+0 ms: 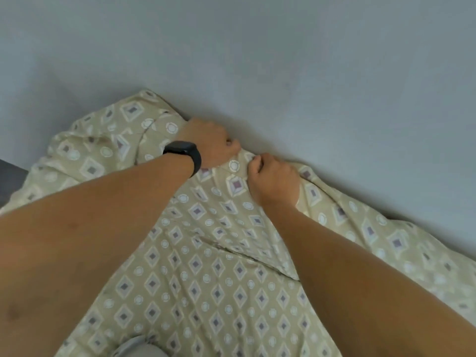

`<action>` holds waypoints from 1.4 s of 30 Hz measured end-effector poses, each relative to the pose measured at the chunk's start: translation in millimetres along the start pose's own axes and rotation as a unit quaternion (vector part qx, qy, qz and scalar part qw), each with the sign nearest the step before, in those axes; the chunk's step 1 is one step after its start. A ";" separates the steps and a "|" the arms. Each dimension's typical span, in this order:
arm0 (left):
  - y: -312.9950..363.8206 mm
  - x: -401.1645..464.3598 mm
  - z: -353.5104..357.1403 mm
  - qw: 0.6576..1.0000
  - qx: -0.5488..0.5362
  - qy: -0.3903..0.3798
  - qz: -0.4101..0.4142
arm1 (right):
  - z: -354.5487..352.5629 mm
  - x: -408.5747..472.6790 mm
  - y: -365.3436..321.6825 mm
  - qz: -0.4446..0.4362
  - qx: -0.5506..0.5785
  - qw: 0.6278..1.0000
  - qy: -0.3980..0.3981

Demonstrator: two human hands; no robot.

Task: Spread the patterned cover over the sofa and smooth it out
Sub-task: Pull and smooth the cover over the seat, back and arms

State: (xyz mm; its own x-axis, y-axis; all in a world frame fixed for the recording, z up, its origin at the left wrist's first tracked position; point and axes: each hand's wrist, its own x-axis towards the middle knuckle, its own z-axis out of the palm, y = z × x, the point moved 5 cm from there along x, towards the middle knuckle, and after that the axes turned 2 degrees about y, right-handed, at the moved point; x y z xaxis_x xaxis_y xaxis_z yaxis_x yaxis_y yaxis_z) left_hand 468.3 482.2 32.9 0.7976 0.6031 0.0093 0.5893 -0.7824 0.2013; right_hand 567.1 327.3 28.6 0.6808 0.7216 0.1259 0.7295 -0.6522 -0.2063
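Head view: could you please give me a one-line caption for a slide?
Both hands, left hand and right hand, grip the patterned cover along its top edge beside the wall.

One cam only, head-worn, wide-angle, so no 2nd view and no overlap. It looks fwd and steeply down, from above and behind both forearms, which run in from the bottom corners and meet near centre. Very near: arms fill much of the lower frame. Left hand (211, 143) and right hand (273, 181) sit about mid-frame, at the top edge of the cover (206, 279), where it meets the wall (283, 60). Wall takes the whole upper half. Horizon is tilted: the wall line drops from upper left to lower right. Frame edges bend a bit from the lens.
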 end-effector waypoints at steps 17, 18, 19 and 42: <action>85.8 -26.9 18.7 0.995 0.015 0.058 0.079 | -53.9 -54.8 200.6 0.062 -0.020 0.997 -0.050; 98.6 -29.3 23.2 0.994 0.024 0.053 0.090 | -53.2 -53.0 201.7 0.062 -0.025 0.997 -0.047; 105.3 -27.4 27.3 0.994 0.036 0.050 0.093 | -51.7 -50.6 201.8 0.059 -0.028 0.997 -0.042; 38.8 -254.4 121.5 0.986 -0.154 -0.059 0.004 | 50.4 -255.7 64.0 0.012 0.136 0.986 -0.100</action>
State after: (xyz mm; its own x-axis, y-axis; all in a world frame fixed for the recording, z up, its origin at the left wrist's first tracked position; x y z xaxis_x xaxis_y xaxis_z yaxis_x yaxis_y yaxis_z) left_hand 303.9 279.6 -80.6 0.8217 0.5614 -0.0984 0.5313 -0.6918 0.4891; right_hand 436.3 112.8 -65.7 0.6513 0.7555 -0.0704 0.6496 -0.6031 -0.4629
